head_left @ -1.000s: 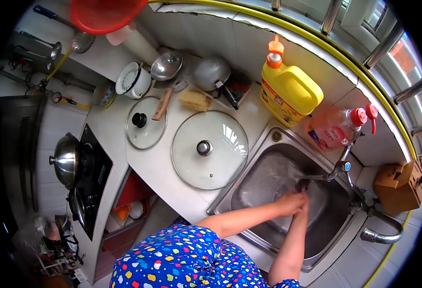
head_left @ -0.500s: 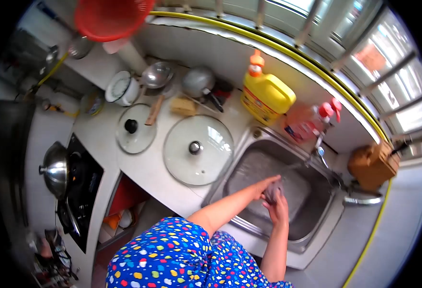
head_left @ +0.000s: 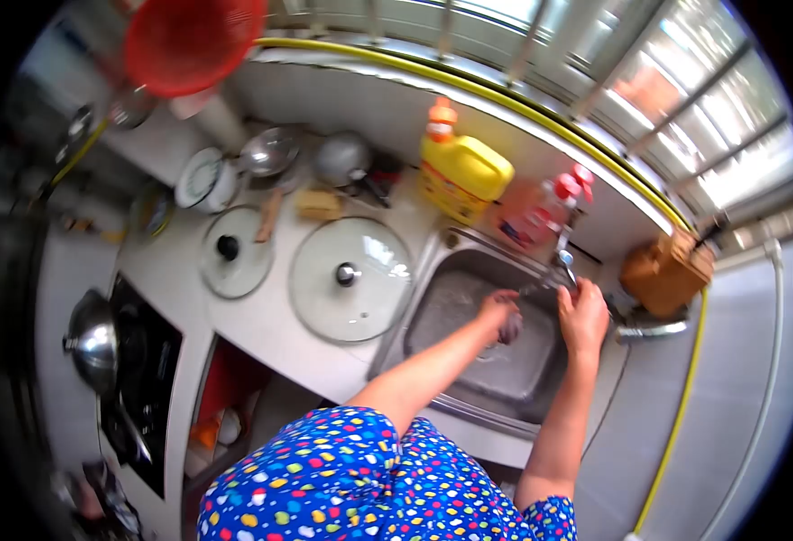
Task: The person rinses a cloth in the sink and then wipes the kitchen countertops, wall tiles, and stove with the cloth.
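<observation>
The left hand (head_left: pixel 497 309) is closed around a dark, crumpled, cloth-like bundle (head_left: pixel 510 330) over the rectangular stainless-steel sink (head_left: pixel 523 371). The right hand (head_left: pixel 585 316) is at the silver metal tap (head_left: pixel 566 260); grip, I cannot tell. Handling appears unfinished: bundle not set down.

Legible text: none. Yellow jug (head_left: pixel 470 169) — printed label (head_left: pixel 443 189) on its side, the characters too small and blurred to read; red-capped bottle (head_left: pixel 541 215) beside the sink (head_left: pixel 425 298) — a red label (head_left: pixel 516 231) low on its front, any wording likewise indecipherable
</observation>
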The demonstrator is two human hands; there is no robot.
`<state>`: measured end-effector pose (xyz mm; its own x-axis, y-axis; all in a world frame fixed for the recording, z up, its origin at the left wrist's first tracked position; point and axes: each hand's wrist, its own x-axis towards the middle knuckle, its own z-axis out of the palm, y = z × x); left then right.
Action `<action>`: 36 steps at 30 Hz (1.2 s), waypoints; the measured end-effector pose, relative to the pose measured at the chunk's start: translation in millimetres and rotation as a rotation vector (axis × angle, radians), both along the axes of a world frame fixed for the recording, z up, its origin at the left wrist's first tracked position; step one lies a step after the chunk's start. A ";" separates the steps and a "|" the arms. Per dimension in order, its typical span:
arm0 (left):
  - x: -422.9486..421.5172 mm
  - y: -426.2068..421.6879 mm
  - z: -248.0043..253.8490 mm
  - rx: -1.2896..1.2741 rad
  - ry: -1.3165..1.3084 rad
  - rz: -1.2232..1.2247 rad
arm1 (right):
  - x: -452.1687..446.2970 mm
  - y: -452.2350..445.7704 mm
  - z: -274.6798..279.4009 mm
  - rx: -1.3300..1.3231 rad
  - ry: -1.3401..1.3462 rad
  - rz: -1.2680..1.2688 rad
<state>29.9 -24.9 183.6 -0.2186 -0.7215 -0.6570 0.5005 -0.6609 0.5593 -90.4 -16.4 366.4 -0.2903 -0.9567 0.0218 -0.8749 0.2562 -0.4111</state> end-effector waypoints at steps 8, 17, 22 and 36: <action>36.9 32.0 -11.9 -0.040 -0.118 -0.022 | 13.9 50.9 -57.7 -0.274 -0.467 0.179; 97.1 44.5 -10.9 0.006 -0.241 -0.194 | 44.5 117.5 -54.0 -0.129 0.016 0.392; 106.9 55.2 -30.4 0.020 -0.329 -0.297 | 46.0 138.6 -62.9 -0.134 0.120 0.393; 125.3 77.3 -72.0 -0.425 -0.658 -1.148 | 48.9 179.7 -61.7 -0.117 0.292 0.314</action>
<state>155.2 52.5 111.6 -0.5579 -0.5193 -0.6474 -0.6316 -0.2403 0.7371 -41.5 163.3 304.6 0.0485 -0.9837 0.1731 -0.9865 -0.0743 -0.1456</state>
